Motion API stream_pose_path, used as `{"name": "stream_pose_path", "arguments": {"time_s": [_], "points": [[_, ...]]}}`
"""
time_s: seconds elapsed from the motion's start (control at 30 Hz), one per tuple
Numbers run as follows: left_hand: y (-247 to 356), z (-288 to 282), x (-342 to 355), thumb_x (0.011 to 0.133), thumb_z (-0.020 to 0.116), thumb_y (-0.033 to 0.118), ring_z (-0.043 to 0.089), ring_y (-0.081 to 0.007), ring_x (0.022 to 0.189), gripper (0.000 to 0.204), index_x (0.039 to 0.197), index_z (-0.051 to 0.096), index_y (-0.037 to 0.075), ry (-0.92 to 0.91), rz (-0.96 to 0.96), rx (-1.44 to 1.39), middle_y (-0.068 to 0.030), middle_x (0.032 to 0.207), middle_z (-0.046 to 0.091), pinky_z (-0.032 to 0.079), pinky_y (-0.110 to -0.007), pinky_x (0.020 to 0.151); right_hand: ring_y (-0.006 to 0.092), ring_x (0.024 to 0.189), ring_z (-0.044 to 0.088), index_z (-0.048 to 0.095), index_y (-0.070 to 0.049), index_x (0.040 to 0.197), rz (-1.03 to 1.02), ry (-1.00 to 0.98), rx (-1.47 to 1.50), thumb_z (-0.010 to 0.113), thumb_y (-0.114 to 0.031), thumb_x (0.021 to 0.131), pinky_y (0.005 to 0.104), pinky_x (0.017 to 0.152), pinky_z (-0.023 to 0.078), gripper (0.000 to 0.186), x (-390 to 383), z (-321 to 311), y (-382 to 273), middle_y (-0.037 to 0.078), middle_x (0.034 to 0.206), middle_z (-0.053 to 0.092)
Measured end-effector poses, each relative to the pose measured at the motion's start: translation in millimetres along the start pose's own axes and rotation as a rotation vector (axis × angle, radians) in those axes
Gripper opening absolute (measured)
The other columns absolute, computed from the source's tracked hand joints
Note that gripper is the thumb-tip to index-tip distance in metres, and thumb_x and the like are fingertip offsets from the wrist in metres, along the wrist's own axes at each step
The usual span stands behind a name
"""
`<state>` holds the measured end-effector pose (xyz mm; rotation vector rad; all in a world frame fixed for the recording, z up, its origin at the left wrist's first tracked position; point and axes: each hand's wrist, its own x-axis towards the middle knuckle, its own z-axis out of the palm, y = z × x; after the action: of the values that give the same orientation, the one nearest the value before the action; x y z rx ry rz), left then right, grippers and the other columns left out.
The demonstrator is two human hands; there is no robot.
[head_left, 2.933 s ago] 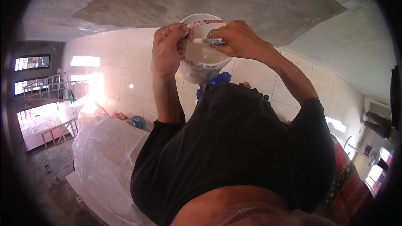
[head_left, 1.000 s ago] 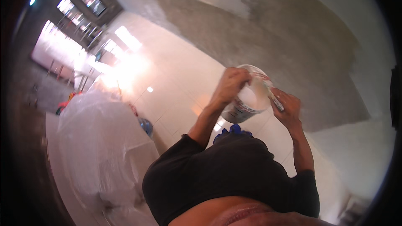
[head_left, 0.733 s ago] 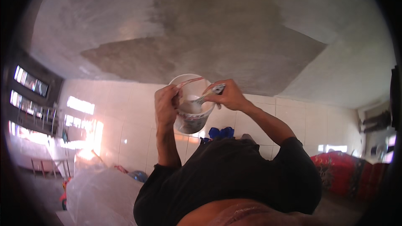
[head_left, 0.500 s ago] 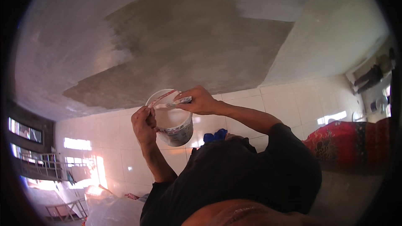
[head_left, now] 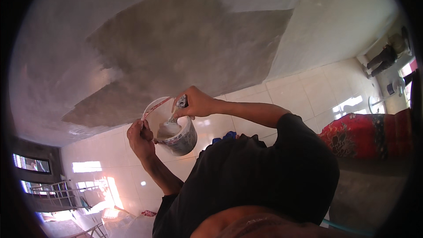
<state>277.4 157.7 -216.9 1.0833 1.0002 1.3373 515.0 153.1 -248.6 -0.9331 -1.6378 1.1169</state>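
My left hand [head_left: 140,137] is closed round the red-and-white handle [head_left: 155,107] of a white plastic bucket [head_left: 184,143], at the bucket's left rim. The bucket hangs slightly tilted in front of my body, with whitish liquid showing inside. My right hand [head_left: 196,102] grips the speckled handle of a paintbrush [head_left: 181,102] above the bucket's right side. The brush points down into the bucket, its whitened head low inside near the front wall. Beyond the bucket rises a wall with a dark grey patch [head_left: 185,48] surrounded by paler coating.
Glossy pale tiles [head_left: 246,99] run along the wall's foot. A red patterned cloth [head_left: 352,136] covers something at the right. Another person [head_left: 386,57] stands at the far right. Clear plastic sheeting [head_left: 121,224] and a metal frame [head_left: 57,191] are at the lower left.
The brush has swung from lying nearly level across the bucket's top to pointing down inside it. Both hands and the bucket have shifted slightly left in view.
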Motion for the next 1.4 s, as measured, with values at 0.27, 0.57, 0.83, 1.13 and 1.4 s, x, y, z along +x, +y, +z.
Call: {"name": "stream_pose_path", "arguments": {"time_s": [0.27,0.57,0.83,1.13,1.4], "points": [[-1,8,6,0.087,0.052,0.014,0.026,-0.0031,0.044,0.024,0.067,0.053,0.001,-0.030,-0.003,0.004,0.0048,0.053,0.036,0.017,-0.024,0.041,0.0157,0.053,0.062,0.073,-0.004,0.090,-0.099,0.070,-0.173,0.076,-0.016,0.078,0.0275,0.051,0.049,0.017,11,-7,12,0.010,0.071,0.069],[17,28,19,0.086,0.050,0.015,0.026,-0.0024,0.044,0.023,0.067,0.055,0.002,-0.029,-0.062,0.022,0.0065,0.053,0.033,0.014,-0.024,0.041,0.0252,0.065,0.066,0.071,-0.008,0.096,-0.539,0.146,-0.689,0.072,-0.019,0.074,0.0360,0.057,0.052,0.024,17,-30,11,0.006,0.093,0.072],[2,25,45,0.087,0.051,0.017,0.027,-0.0041,0.044,0.024,0.067,0.053,0.003,0.070,-0.056,-0.066,0.0033,0.056,0.039,0.019,-0.024,0.041,0.0141,0.066,0.066,0.070,0.006,0.097,-0.054,0.247,-0.096,0.071,0.001,0.081,0.0249,0.060,0.053,0.017,-13,-65,-37,0.011,0.084,0.071],[-8,-22,77,0.087,0.052,0.016,0.026,-0.0041,0.043,0.025,0.066,0.053,0.003,-0.021,-0.054,0.002,0.0042,0.053,0.037,0.019,-0.024,0.041,0.0104,0.067,0.065,0.070,0.002,0.102,-0.307,0.948,0.053,0.067,-0.006,0.088,0.0206,0.051,0.039,0.016,50,-107,-19,0.008,0.083,0.071],[-7,-57,93,0.088,0.052,0.013,0.023,-0.0022,0.041,0.024,0.066,0.054,0.002,0.057,-0.039,0.044,0.0071,0.050,0.033,0.015,-0.023,0.039,0.0069,0.067,0.064,0.070,0.000,0.103,-0.414,0.908,0.274,0.071,-0.010,0.087,0.0193,0.054,0.041,0.020,210,-80,-14,0.005,0.077,0.071]]}}
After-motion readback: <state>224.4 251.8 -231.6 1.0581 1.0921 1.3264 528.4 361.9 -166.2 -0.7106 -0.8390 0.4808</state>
